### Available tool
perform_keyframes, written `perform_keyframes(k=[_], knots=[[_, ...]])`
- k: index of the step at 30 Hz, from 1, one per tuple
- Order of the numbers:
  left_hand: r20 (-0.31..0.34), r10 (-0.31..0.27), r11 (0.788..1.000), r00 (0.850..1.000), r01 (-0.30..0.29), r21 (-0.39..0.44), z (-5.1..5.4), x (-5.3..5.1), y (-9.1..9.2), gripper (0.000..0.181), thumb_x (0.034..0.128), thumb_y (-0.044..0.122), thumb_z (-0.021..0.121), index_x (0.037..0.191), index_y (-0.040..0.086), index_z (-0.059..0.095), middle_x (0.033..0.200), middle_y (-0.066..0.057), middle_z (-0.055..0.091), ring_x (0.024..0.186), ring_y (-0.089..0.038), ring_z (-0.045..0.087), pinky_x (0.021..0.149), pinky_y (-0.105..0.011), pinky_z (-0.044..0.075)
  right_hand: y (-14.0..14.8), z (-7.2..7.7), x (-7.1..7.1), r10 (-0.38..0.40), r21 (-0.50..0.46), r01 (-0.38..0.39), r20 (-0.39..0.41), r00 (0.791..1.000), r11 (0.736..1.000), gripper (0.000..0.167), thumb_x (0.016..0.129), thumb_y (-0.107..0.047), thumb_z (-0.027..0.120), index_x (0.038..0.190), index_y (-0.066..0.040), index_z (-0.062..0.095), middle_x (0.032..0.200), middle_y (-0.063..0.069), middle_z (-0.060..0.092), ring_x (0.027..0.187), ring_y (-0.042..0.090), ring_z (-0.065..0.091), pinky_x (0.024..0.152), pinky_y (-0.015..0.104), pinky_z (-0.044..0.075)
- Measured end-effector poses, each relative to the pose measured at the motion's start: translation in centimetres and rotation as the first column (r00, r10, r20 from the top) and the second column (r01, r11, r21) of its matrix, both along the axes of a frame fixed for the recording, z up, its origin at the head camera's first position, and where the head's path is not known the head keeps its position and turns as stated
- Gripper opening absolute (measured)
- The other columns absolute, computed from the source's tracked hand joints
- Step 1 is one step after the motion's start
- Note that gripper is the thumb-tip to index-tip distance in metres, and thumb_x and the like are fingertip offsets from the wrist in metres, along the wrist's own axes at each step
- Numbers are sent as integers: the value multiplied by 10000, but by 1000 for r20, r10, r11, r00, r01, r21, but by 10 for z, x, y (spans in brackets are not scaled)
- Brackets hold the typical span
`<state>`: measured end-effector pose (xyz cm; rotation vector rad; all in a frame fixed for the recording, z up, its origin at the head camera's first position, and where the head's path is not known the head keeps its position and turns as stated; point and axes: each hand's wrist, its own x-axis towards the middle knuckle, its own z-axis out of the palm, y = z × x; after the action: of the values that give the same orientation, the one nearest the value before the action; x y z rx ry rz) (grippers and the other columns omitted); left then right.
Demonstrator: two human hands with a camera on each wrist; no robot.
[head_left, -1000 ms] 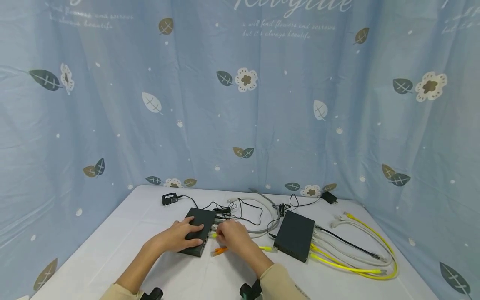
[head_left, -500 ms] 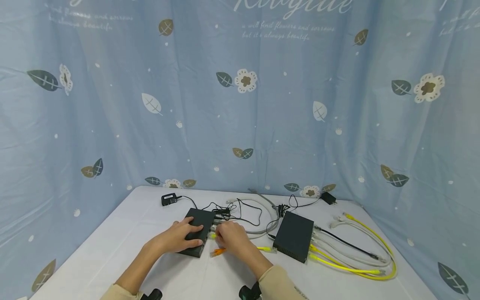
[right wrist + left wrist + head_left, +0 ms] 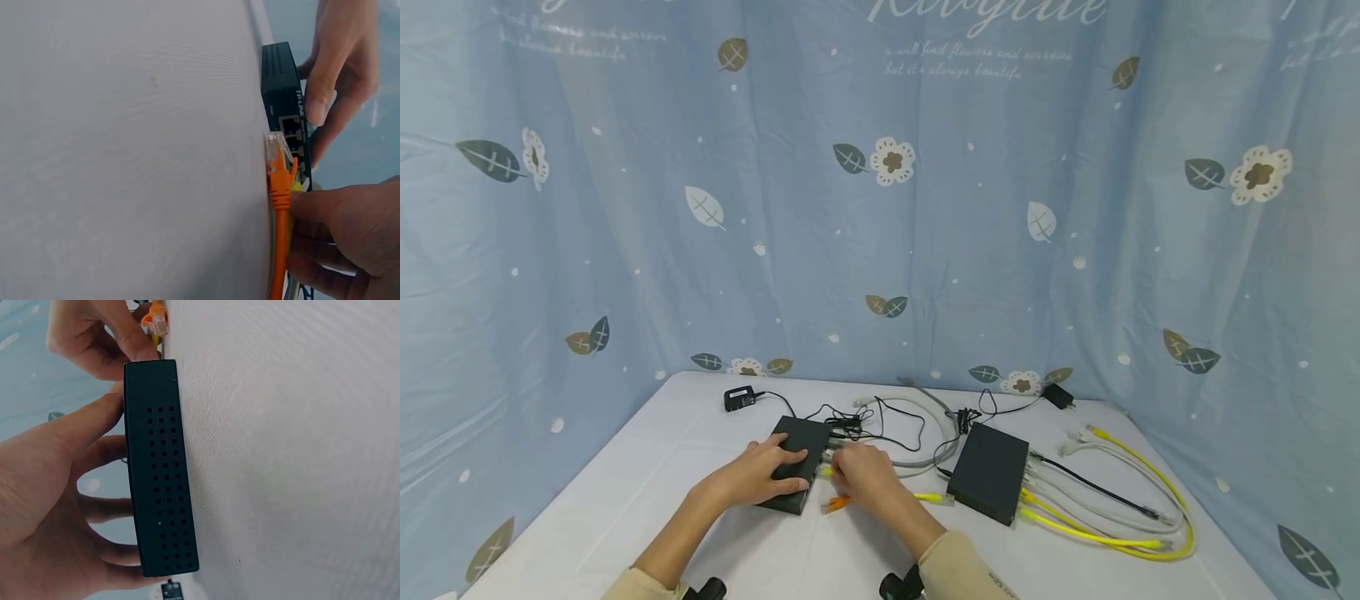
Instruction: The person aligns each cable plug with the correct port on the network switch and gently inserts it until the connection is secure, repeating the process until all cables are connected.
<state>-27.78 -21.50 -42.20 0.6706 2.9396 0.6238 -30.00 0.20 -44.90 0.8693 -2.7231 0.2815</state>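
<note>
My left hand (image 3: 758,475) rests on top of a black network switch (image 3: 805,435), fingers spread and fairly straight. In the left wrist view, the switch's vented side (image 3: 162,469) stands between those fingers and the white table. My right hand (image 3: 867,477) has curled fingers at the port side, pinching a yellow network cable (image 3: 295,186) by its plug end. That plug is at the row of ports; how deep it sits is hidden. Beside the thumb in the right wrist view lies an orange network cable (image 3: 280,194), its clear plug free in front of the ports.
A second black switch (image 3: 989,473) stands right, with yellow (image 3: 1101,537), grey and black cables (image 3: 1097,483) running from it. Behind lie a coiled grey cable (image 3: 951,429) and bundled black power cords (image 3: 848,423). Power adapters (image 3: 740,398) are at the back. A blue curtain (image 3: 880,233) hangs behind.
</note>
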Motion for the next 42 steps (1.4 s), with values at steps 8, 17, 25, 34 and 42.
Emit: perform_keyframes(k=[8, 17, 25, 34, 42], knots=[[-1, 10, 1000, 1000, -10, -4, -2, -1, 2, 569, 884, 440, 696, 1322, 84, 630, 1493, -314, 380, 1400, -498, 337, 1011, -698, 342, 0, -1, -1, 5, 35, -2, -73, 997, 999, 52, 853, -190, 762, 808, -202, 737, 746, -106, 625, 629, 27, 530, 527, 175, 409], [-1, 0, 1000, 1000, 0, 5, -1, -2, 2, 563, 885, 420, 701, 1315, 63, 631, 1486, -320, 388, 1416, -483, 321, 1025, -713, 309, 0, -1, -2, 14, 21, -13, -49, 999, 1000, 48, 858, -183, 754, 816, -201, 737, 756, -109, 631, 626, 19, 523, 522, 171, 401], [11, 13, 1000, 1000, -13, 4, -1, -1, 1, 571, 878, 436, 703, 1316, 77, 634, 1494, -315, 378, 1409, -496, 323, 1024, -710, 318, -1, 0, -2, 32, 20, -32, -41, 999, 999, 51, 858, -163, 748, 829, -205, 746, 773, -105, 640, 649, 19, 549, 534, 166, 412], [20, 17, 1000, 1000, -17, 17, 0, -1, 3, 567, 874, 422, 711, 1315, 73, 635, 1499, -313, 371, 1414, -496, 313, 1026, -723, 299, 0, 5, -2, 51, 12, -51, -37, 998, 999, 54, 858, -131, 747, 862, -184, 761, 789, -74, 673, 689, 54, 592, 559, 168, 443], [16, 12, 1000, 1000, -12, 9, 0, -1, 3, 559, 877, 409, 712, 1310, 64, 636, 1489, -313, 386, 1419, -481, 318, 1037, -720, 290, 0, 4, -2, 64, 17, -63, -22, 998, 998, 51, 873, -146, 732, 844, -184, 750, 780, -80, 659, 681, 49, 576, 553, 173, 428]])
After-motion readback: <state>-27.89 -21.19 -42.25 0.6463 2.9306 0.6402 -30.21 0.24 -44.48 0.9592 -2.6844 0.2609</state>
